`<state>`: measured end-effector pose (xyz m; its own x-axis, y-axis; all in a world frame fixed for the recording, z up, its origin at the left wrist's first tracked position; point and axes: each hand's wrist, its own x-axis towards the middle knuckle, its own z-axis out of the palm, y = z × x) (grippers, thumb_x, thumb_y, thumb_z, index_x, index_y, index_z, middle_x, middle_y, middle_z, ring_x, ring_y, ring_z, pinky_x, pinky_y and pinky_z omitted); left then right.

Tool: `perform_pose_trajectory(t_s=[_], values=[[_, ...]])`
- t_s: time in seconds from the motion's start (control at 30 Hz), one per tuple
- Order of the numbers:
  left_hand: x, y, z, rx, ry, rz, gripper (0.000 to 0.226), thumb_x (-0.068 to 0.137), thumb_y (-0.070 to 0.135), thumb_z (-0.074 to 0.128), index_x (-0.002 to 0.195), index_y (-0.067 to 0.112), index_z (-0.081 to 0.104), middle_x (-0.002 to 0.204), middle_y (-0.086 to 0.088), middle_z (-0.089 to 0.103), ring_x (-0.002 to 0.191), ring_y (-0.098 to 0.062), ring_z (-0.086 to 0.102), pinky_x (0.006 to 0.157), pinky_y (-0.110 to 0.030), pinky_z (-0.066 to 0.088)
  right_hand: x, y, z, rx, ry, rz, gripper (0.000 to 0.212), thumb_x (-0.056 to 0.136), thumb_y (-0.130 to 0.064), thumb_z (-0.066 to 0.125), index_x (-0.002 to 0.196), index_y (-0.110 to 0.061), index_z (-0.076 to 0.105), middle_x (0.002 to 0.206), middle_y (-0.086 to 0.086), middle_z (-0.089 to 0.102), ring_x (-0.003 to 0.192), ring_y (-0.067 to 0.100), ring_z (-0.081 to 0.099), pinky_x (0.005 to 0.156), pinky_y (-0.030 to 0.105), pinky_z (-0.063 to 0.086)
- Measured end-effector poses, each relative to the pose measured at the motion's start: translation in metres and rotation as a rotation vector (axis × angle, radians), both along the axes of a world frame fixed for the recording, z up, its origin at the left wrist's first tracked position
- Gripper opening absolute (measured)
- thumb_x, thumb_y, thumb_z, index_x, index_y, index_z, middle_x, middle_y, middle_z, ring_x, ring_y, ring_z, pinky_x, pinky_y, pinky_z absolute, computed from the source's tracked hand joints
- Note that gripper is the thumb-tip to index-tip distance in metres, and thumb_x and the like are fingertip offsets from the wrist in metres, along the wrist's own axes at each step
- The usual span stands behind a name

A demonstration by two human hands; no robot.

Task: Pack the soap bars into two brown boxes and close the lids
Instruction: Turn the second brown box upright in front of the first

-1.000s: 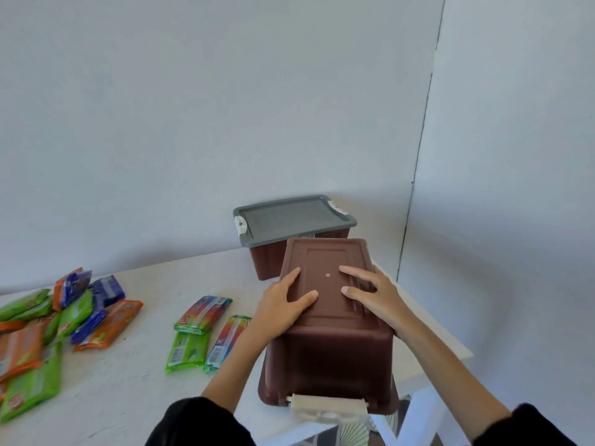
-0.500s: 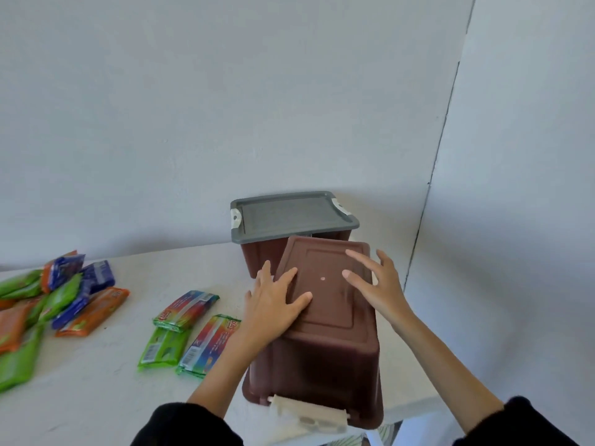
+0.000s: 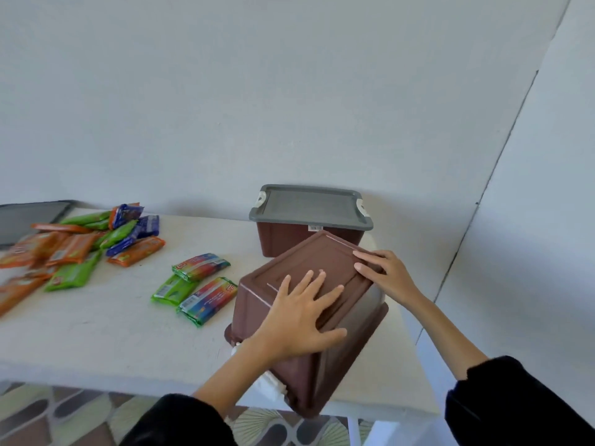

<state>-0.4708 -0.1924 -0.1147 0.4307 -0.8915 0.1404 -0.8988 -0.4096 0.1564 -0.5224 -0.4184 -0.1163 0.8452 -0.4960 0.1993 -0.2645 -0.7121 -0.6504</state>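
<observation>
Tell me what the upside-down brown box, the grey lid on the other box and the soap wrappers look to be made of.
Upside-down brown box: moulded plastic, semi-gloss, with raised ribs and light scuff lines. Grey lid: probably matte plastic, moulded rim, white latches. Soap wrappers: thin glossy printed film, crinkled with shiny highlights.

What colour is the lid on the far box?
Grey, with whitish latches at its ends; the lid shows clearly in the head view.

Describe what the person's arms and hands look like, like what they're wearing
Both hands, left hand and right hand, are bare: no gloves, and no rings or watch that I can make out. The forearms are uncovered, with black sleeves, the left sleeve and the right sleeve, pushed up toward the elbows. The fabric looks plain and dark, without visible markings.
</observation>
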Motion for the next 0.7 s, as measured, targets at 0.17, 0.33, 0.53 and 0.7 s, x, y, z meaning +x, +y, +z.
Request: perform_pose_trajectory(t_s=[0.17,0.33,0.53,0.7], values=[[0.044,0.009,0.019,0.101,0.039,-0.225,0.069,0.08,0.067,0.043,0.142,0.048,0.018,0.156,0.014,0.007,0.145,-0.007,-0.001,0.114,-0.044,-0.006,-0.045,0.019,-0.013,0.029,-0.117,-0.231,0.038,0.087,-0.043,0.055,0.124,-0.032,0.058,0.125,0.001,0.044,0.12,0.021,0.039,0.093,0.028,0.035],[0.084,0.023,0.021,0.086,-0.232,-0.25,0.067,0.082,0.072,0.01,0.142,0.045,0.007,0.156,0.006,0.014,0.145,-0.011,0.008,0.117,-0.034,0.013,-0.073,0.053,-0.022,-0.084,-0.168,-0.39,0.043,0.088,-0.044,0.053,0.129,-0.032,0.053,0.124,0.004,0.04,0.116,0.019,0.039,0.092,0.032,0.041],[0.086,0.036,-0.016,-0.295,-0.024,-0.165,0.061,0.089,0.064,0.024,0.144,0.047,0.004,0.157,0.008,0.004,0.14,0.0,0.015,0.11,-0.019,0.025,-0.079,0.066,-0.05,-0.123,-0.333,-0.22,0.073,0.079,-0.065,0.044,0.143,-0.044,0.016,0.141,0.004,0.025,0.128,0.016,0.028,0.096,0.026,0.037],[0.06,0.041,-0.076,-0.543,0.181,0.04,0.074,0.084,0.071,0.025,0.139,0.049,-0.02,0.155,-0.007,-0.015,0.139,0.009,-0.013,0.111,-0.006,-0.001,-0.089,0.062,-0.097,-0.177,-0.298,-0.081,0.084,0.074,-0.082,0.025,0.136,-0.051,-0.024,0.153,-0.014,-0.015,0.142,0.011,0.006,0.107,0.034,0.024]])
